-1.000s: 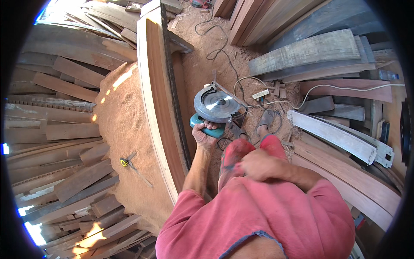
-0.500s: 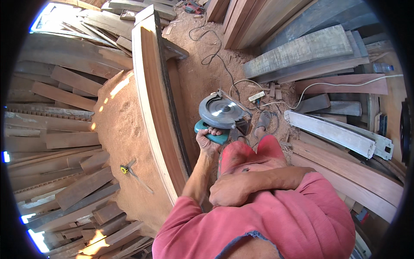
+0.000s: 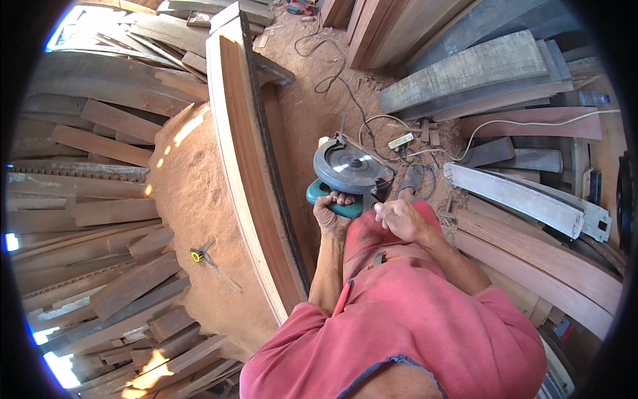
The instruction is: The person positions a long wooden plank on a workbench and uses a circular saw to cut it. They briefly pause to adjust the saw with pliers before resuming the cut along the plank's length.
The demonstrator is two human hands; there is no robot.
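A teal circular saw [image 3: 349, 166] with a grey guard and a bare round blade is held up in front of my legs. My left hand [image 3: 332, 211] is closed around its teal handle. Just right of the handle, my right hand [image 3: 404, 221] is closed with its fingers curled, close to the saw's base. Whatever those fingers pinch, if anything, is hidden. Left of the saw runs a long wooden beam [image 3: 242, 159] with a dark right edge, apart from the blade. At my waist a thin red stick-like item [image 3: 343, 297] shows against the shirt.
A yellow tape measure [image 3: 197, 255] lies on sawdust left of the beam. Dark cord [image 3: 337, 76] and pale cable [image 3: 495, 122] cross the floor near a white power strip [image 3: 401, 141]. Stacked planks [image 3: 465, 70] line the right, more boards [image 3: 100, 153] the left. A whitish beam [image 3: 515, 199] lies right.
My right hand has moved forward from my waist to beside the saw, uncovering the red stick-like item. The left hand still grips the saw. The whole view has shifted slightly.
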